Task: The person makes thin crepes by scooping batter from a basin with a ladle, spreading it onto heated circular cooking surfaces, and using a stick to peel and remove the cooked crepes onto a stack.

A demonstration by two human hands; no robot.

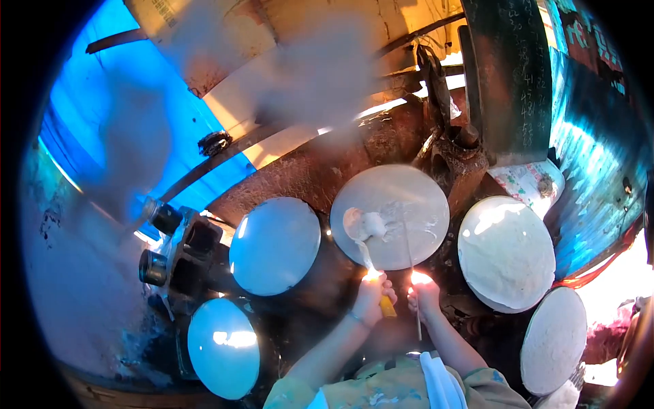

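The fingers of the left hand (pixel 371 294) wrap the yellow-handled tool (pixel 368 260); those of the right hand (pixel 425 296) close around the thin stick (pixel 410 255), its lower end jutting below the fist. The tool's far end reaches over the central disc (pixel 424 194), beside a white mass (pixel 373 223); whether it touches the surface is unclear. The tool looks light and stiff, best held by its handle; the stick seems slim enough to bend, so a grip near its lower part suits it. The mass appears soft, wet and slippery. Farther out, a pale disc (pixel 276 247) stands on the left.
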